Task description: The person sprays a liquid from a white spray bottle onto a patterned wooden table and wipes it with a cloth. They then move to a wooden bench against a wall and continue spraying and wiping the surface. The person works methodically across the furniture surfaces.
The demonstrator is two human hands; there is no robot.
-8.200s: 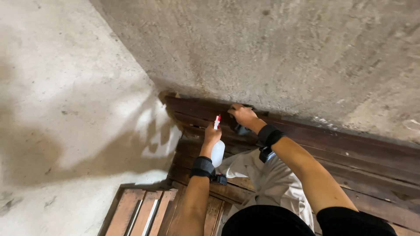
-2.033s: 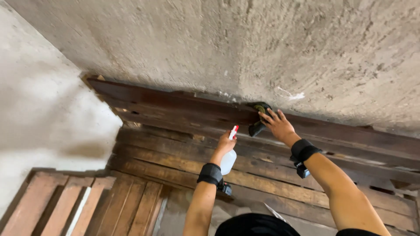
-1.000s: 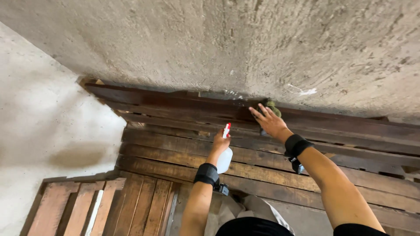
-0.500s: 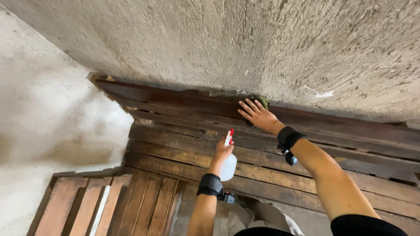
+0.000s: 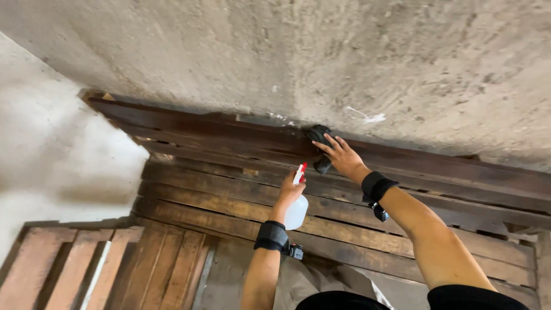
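Note:
My left hand (image 5: 290, 192) grips a white spray bottle (image 5: 297, 209) with a red nozzle, held upright in front of dark wooden planks (image 5: 229, 172). My right hand (image 5: 341, 154) presses a dark cloth (image 5: 319, 140) flat against the top plank, just under the rough concrete wall (image 5: 344, 57). The cloth is partly hidden under my fingers. Both wrists wear black bands.
Lighter reddish wooden slats (image 5: 86, 264) lie at the lower left. A pale concrete surface (image 5: 51, 155) fills the left side. The dark planks run on to the right (image 5: 488, 229), with gaps between them. My knees and light trousers (image 5: 321, 287) show at the bottom.
My right hand with the cloth has slid left along the top plank over the last two seconds. The left hand kept the bottle upright and stayed close below it.

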